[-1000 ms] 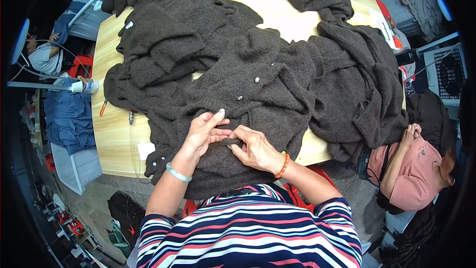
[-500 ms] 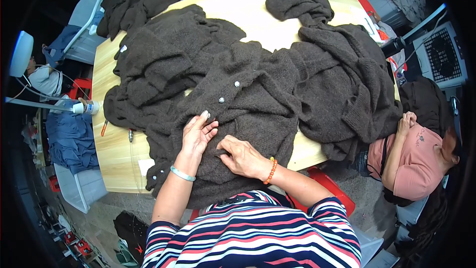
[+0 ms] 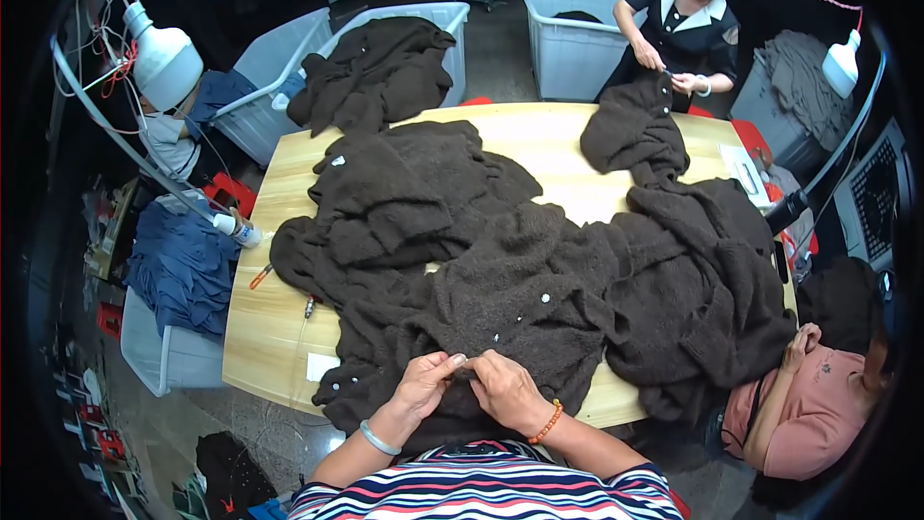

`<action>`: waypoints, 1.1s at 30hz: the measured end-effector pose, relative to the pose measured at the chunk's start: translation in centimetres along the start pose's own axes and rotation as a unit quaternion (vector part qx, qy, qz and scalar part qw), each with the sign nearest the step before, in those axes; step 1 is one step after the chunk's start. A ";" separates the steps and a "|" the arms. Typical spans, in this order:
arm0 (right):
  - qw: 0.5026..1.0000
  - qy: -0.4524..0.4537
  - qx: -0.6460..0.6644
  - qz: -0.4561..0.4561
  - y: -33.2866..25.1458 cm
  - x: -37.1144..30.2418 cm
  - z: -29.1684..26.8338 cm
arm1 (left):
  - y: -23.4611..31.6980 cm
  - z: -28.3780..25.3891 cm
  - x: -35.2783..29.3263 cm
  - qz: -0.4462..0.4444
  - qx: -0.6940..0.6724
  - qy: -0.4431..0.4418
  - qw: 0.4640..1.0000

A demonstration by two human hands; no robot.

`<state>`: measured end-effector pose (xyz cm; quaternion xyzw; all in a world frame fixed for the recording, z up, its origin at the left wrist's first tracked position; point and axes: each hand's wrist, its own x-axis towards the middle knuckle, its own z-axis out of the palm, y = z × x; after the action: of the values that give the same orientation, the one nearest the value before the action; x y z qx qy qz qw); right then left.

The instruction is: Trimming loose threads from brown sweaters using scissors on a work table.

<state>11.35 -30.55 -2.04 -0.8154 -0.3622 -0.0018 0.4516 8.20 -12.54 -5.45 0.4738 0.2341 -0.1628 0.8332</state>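
A dark brown knit cardigan [image 3: 539,265] with shiny round buttons is spread in front of me on the table. My left hand [image 3: 425,390], with a pale bangle at the wrist, pinches the near edge of this cardigan between thumb and fingertips. Right beside it, my right hand [image 3: 510,395], wearing an orange bead bracelet, is closed on the same edge. The fingertips of both hands almost meet, and they hide whatever small part lies between them. A shiny button [image 3: 546,299] shows on the knit beyond my hands.
More dark knitwear [image 3: 414,173] is heaped on the wooden table [image 3: 260,347]. An orange-handled tool [image 3: 261,276] lies at the left. Lamps [image 3: 164,63] overhang the sides. One co-worker [image 3: 683,29] handles a garment at the far side; another [image 3: 804,395] sits at right. Grey bins [image 3: 568,53] surround the table.
The view has tilted up, showing more of the far side. My left hand has turned from open with raised fingers to a pinch on the cardigan edge, close against my right hand.
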 end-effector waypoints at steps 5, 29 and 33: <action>1.000 0.013 -0.023 0.013 -1.3 0.5 0.5 | 0.3 0.2 0.5 0.005 -0.047 0.008 0.999; 0.993 0.013 -0.064 0.102 -5.5 0.3 5.4 | 1.5 -7.2 -1.0 0.091 0.159 -0.162 0.970; 0.992 0.016 -0.021 0.124 -5.4 -0.2 6.1 | 3.7 -7.3 -2.2 0.137 0.338 -0.170 0.915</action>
<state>5.99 -24.35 -1.73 -0.8632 -0.2511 0.0337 0.4367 6.51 -4.27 -4.84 0.7199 -0.0471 -0.1947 0.6645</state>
